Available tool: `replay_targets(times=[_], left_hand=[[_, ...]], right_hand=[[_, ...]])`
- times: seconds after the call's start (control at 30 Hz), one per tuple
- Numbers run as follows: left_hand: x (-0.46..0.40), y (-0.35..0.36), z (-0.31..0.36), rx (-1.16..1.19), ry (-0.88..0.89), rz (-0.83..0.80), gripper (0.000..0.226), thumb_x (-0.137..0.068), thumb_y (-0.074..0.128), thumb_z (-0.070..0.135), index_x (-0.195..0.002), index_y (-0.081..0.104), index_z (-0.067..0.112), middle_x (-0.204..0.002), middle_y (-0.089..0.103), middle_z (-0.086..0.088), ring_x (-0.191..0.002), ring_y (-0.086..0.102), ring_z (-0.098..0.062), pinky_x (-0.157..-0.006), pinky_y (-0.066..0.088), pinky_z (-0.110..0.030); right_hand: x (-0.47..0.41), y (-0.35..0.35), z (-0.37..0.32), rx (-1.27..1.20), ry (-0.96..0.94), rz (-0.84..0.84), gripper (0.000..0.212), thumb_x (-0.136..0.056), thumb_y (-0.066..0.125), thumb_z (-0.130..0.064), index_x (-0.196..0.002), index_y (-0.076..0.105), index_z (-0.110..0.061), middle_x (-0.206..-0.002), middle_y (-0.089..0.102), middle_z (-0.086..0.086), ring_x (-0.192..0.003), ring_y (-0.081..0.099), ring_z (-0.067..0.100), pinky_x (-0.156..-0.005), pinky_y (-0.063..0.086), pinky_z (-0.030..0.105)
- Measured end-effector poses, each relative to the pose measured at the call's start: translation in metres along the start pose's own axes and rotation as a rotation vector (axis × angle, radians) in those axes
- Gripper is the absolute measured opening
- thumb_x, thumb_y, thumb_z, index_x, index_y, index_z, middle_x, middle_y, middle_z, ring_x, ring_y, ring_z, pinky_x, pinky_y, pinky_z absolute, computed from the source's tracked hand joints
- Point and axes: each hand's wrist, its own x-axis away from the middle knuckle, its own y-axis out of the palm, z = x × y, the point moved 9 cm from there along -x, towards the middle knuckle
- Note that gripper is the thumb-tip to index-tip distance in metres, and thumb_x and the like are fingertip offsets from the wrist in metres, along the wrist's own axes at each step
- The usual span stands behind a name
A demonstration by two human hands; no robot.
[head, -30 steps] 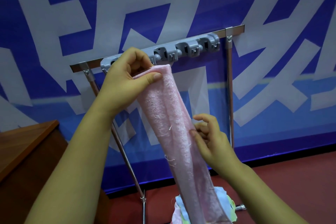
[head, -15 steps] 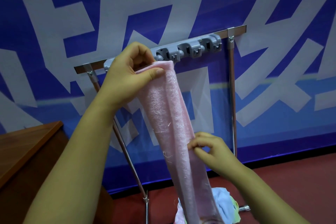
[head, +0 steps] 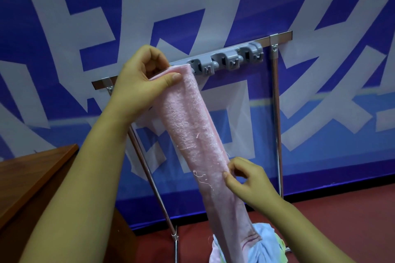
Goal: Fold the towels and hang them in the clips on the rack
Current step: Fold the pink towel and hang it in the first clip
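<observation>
Folding looks done and hanging is in hand: left hand (head: 141,83) pinches the top edge of the pink towel (head: 192,134) just at 9 o'clock of the grey clips (head: 226,61) on the rack (head: 275,100), right hand (head: 245,179) nips its right edge lower down. Next, I judge, the top edge needs pushing into a free clip while the strip stays straight; more towels (head: 265,241) lie heaped at 6 o'clock

Bright, even, bluish light, soft shadows, slight blur throughout, and wide-angle bending toward the edges.

Folded pink towel (head: 192,134) hangs lengthwise before grey rack clips (head: 226,61).
</observation>
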Motion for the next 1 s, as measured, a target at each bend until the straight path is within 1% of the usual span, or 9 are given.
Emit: replay_targets(times=[0.1, 0.2, 0.3, 0.37, 0.43, 0.53, 0.63, 0.8, 1.0], left_hand=[[0.000, -0.003, -0.007, -0.004, -0.027, 0.007, 0.024, -0.078, 0.074, 0.017, -0.082, 0.052, 0.027, -0.082, 0.060, 0.006, -0.077, 0.058, -0.006, -0.070, 0.050, -0.020], [0.000, -0.004, -0.009, -0.011, -0.040, 0.013, 0.024, -0.078, 0.074, 0.018, -0.082, 0.052, 0.026, -0.081, 0.059, 0.008, -0.075, 0.057, -0.004, -0.069, 0.049, -0.019], [-0.001, -0.003, -0.011, -0.025, -0.046, 0.004, 0.025, -0.077, 0.074, 0.020, -0.082, 0.051, 0.029, -0.081, 0.059, 0.009, -0.077, 0.057, -0.007, -0.071, 0.050, -0.022], [-0.003, -0.002, -0.010, -0.034, -0.045, -0.004, 0.025, -0.077, 0.075, 0.021, -0.082, 0.051, 0.029, -0.081, 0.058, 0.007, -0.078, 0.057, -0.010, -0.072, 0.049, -0.025], [-0.006, 0.000, -0.008, -0.060, -0.040, 0.001, 0.025, -0.077, 0.075, 0.022, -0.082, 0.051, 0.029, -0.081, 0.058, 0.008, -0.077, 0.056, -0.009, -0.069, 0.048, -0.022], [-0.012, 0.004, -0.008, -0.134, -0.036, 0.020, 0.023, -0.078, 0.073, 0.023, -0.083, 0.051, 0.026, -0.081, 0.056, 0.011, -0.076, 0.054, -0.005, -0.066, 0.046, -0.015], [-0.022, 0.011, -0.021, -0.232, -0.040, 0.041, 0.019, -0.079, 0.070, 0.020, -0.087, 0.052, 0.019, -0.079, 0.053, 0.014, -0.073, 0.050, -0.003, -0.068, 0.043, -0.016], [-0.017, 0.041, -0.087, -0.365, -0.187, -0.013, 0.013, -0.079, 0.064, 0.018, -0.087, 0.054, 0.015, -0.083, 0.058, 0.002, -0.082, 0.054, -0.022, -0.076, 0.045, -0.035], [0.042, 0.084, -0.167, -0.327, -0.429, -0.183, 0.017, -0.080, 0.065, 0.016, -0.090, 0.052, 0.018, -0.089, 0.061, -0.001, -0.086, 0.059, -0.026, -0.078, 0.045, -0.032]], right_hand=[[0.001, 0.000, 0.004, -0.113, 0.100, 0.016, 0.010, -0.070, 0.057, -0.021, -0.067, 0.047, -0.022, -0.069, 0.053, 0.002, -0.058, 0.045, 0.007, -0.057, 0.041, 0.020], [0.000, 0.002, -0.002, -0.140, 0.075, -0.033, 0.018, -0.066, 0.051, -0.009, -0.067, 0.047, -0.026, -0.070, 0.051, 0.003, -0.057, 0.041, 0.008, -0.055, 0.036, 0.019], [0.001, 0.010, -0.013, -0.129, 0.004, -0.174, 0.032, -0.066, 0.047, -0.007, -0.067, 0.058, -0.038, -0.083, 0.054, -0.009, -0.067, 0.050, 0.014, -0.060, 0.039, 0.020], [0.003, 0.018, -0.016, -0.157, 0.043, -0.311, 0.044, -0.067, 0.046, -0.006, -0.071, 0.068, -0.044, -0.091, 0.056, -0.022, -0.076, 0.055, 0.010, -0.067, 0.042, 0.017], [0.007, 0.025, -0.018, -0.208, 0.111, -0.442, 0.049, -0.066, 0.044, -0.008, -0.072, 0.071, -0.048, -0.087, 0.058, -0.027, -0.078, 0.055, 0.005, -0.071, 0.042, 0.016], [0.013, 0.033, -0.022, -0.253, 0.174, -0.592, 0.049, -0.066, 0.043, -0.008, -0.076, 0.074, -0.046, -0.080, 0.064, -0.015, -0.078, 0.055, 0.010, -0.074, 0.041, 0.019], [0.015, 0.035, -0.023, -0.403, 0.265, -0.644, 0.045, -0.066, 0.046, -0.005, -0.079, 0.077, -0.034, -0.084, 0.072, -0.012, -0.084, 0.060, 0.000, -0.077, 0.043, 0.015], [0.013, 0.032, -0.027, -0.772, 0.380, -0.581, 0.025, -0.065, 0.063, -0.025, -0.081, 0.078, -0.015, -0.091, 0.075, 0.000, -0.093, 0.067, 0.009, -0.078, 0.049, 0.020], [0.005, 0.030, -0.024, -0.984, 0.459, -0.489, 0.054, -0.050, 0.083, -0.051, -0.090, 0.077, -0.015, -0.103, 0.073, 0.004, -0.097, 0.067, 0.016, -0.079, 0.054, 0.026]])
